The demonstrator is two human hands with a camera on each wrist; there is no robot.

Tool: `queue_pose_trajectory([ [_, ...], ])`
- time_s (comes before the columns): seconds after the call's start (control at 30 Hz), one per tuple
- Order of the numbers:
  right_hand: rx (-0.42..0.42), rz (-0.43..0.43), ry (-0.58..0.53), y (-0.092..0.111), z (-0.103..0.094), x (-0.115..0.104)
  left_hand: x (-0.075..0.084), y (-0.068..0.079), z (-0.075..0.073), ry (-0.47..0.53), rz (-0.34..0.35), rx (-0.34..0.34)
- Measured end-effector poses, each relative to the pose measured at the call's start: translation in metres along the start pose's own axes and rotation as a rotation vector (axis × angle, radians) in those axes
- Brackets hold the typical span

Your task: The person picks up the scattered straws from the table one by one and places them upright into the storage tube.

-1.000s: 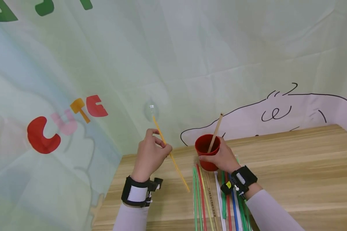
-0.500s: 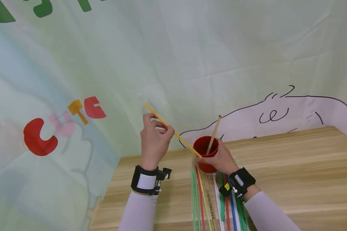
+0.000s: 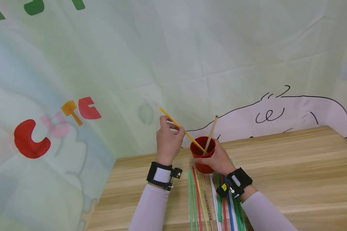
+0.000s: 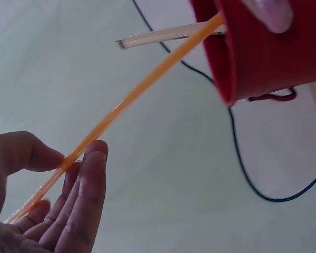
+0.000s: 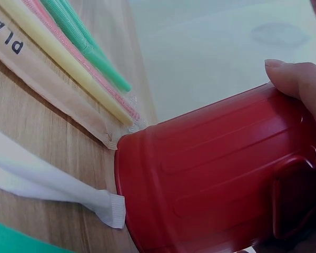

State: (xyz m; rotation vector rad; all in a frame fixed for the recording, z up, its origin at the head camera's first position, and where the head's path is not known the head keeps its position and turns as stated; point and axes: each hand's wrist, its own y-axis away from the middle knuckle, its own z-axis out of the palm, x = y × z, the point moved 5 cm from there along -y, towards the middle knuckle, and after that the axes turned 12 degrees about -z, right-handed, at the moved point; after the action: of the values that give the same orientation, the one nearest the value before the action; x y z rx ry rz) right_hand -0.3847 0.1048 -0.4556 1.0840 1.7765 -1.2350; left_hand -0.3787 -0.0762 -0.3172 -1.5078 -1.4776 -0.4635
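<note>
A: Where is the orange straw [image 4: 139,89] now?

B: Near the middle of the head view, slanting down from the left grip [image 3: 170,139] to the red cup [image 5: 216,174]. Its lower end is at the cup's mouth, but how deep it goes I cannot tell.

A: And how are the grips?

B: The left one pinches the straw between thumb and forefinger. The right grip [image 3: 221,160] is curled around the cup, near its rim.

A: What could go wrong from here?

B: The straw is quite slanted, so I think its tip could catch on the rim, or push against the beige stick [image 3: 211,131] leaning in the cup. The pinch is also a narrow one, so the straw may turn in the fingers if its tip meets resistance.

A: Could the cup itself make trouble?

B: Possibly. The white wrapped straw [image 5: 68,184] has its end right at the cup's base; a shift of the cup could push it crooked. Whether the base sits fully on the bench [image 3: 277,166], I cannot tell.
</note>
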Motion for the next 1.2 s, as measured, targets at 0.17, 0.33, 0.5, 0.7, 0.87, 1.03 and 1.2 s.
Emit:
queue_pose_trajectory([
  [0.17,0.003,0.020,0.002,-0.001,0.000,0.000,-0.011,0.000,0.016,-0.044,-0.014,-0.038],
  [0.33,0.006,0.024,0.004,-0.001,0.000,-0.001,-0.017,0.000,0.027,-0.086,-0.003,-0.058],
  [0.5,0.007,0.014,-0.002,-0.001,0.000,-0.001,-0.023,0.000,0.038,-0.120,-0.010,-0.121],
  [0.7,0.004,0.019,0.009,0.000,0.000,0.000,-0.032,-0.001,0.051,-0.137,-0.069,-0.239],
  [0.87,0.008,0.025,0.016,-0.001,0.000,0.000,-0.040,0.001,0.054,-0.148,-0.106,-0.310],
  [1.03,0.011,0.022,0.025,-0.001,0.000,0.000,-0.048,0.007,0.056,-0.158,-0.150,-0.384],
  [1.2,0.014,0.014,0.031,-0.001,0.001,0.001,-0.056,0.013,0.058,-0.116,-0.173,-0.442],
])
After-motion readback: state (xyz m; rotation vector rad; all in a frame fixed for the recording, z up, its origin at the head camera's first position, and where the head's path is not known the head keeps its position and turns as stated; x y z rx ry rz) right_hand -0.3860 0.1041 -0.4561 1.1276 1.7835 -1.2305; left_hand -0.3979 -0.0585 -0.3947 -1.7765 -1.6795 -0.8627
